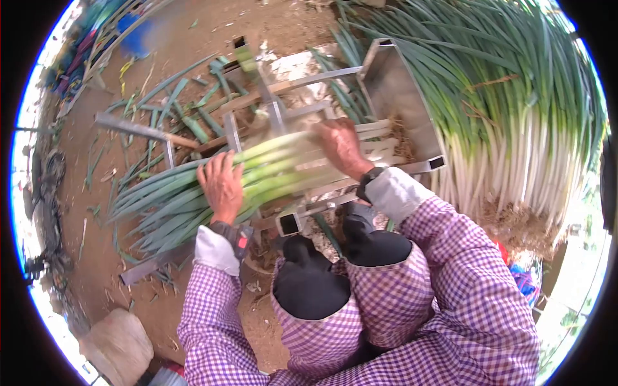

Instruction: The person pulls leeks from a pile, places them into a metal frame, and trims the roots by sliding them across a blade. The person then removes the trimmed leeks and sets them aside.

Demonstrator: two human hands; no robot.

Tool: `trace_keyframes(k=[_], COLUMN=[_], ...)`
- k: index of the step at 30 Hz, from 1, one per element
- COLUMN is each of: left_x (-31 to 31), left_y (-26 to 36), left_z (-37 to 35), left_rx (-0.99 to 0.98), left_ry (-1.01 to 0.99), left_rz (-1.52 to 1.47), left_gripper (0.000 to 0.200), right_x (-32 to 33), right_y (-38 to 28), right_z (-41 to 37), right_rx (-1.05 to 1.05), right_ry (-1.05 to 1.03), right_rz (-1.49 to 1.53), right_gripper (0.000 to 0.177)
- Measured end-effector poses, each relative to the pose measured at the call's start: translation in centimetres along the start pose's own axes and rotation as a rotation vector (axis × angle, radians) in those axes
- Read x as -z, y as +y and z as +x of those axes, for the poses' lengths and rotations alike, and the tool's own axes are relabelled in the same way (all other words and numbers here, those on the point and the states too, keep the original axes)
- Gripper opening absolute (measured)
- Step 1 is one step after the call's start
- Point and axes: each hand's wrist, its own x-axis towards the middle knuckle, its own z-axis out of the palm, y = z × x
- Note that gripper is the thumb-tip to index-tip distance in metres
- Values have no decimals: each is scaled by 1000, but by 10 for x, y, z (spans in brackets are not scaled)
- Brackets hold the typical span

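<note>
A bunch of long green onions point(270, 166) lies across a metal frame point(277, 119), leaves to the left and roots against the metal end plate point(400, 87). My left hand point(222, 185) rests on the green leaves, its fingers stretched out and a little apart. Over the pale stalks, nearer the roots, is my right hand point(341, 147). Its fingers bend down at the bunch; their tips are blurred and partly hidden, so I cannot tell whether they grip the stalks.
A large pile of green onions point(508, 109) stands at the right, roots toward me. Cut leaf pieces point(193, 122) litter the soil behind and left of the frame. A pale sack point(119, 347) sits at the lower left. My knees point(315, 283) are close to the frame's near side.
</note>
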Motion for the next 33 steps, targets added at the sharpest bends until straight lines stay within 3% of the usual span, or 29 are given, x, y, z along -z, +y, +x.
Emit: trace_keyframes(k=[5,9,15,19,25,28,33], left_x=[-4,-4,-1,1,3,2,0], left_y=[2,7,19,32,36,36,34], left_z=[-1,0,-19,-39,-37,-38,-38], left_rx=[-8,-2,74,73,81,81,62], left_ry=[20,51,-21,13,-20,-32,-60], left_rz=[48,53,79,90,125,147,163], left_gripper=[38,36,34,36,41,43,45], right_x=[-11,-1,21,37,40,49,37], right_y=[17,14,2,-5,-15,-24,-20], right_z=[-1,-4,-20,-34,-34,-50,-52], right_rx=[-165,-87,-100,-51,-12,-37,-30], right_ry=[-166,-226,-291,-175,-133,-246,-265], right_rz=[314,101,37,9,-22,-38,-118], right_gripper=[18,20,20,20,50,66,71])
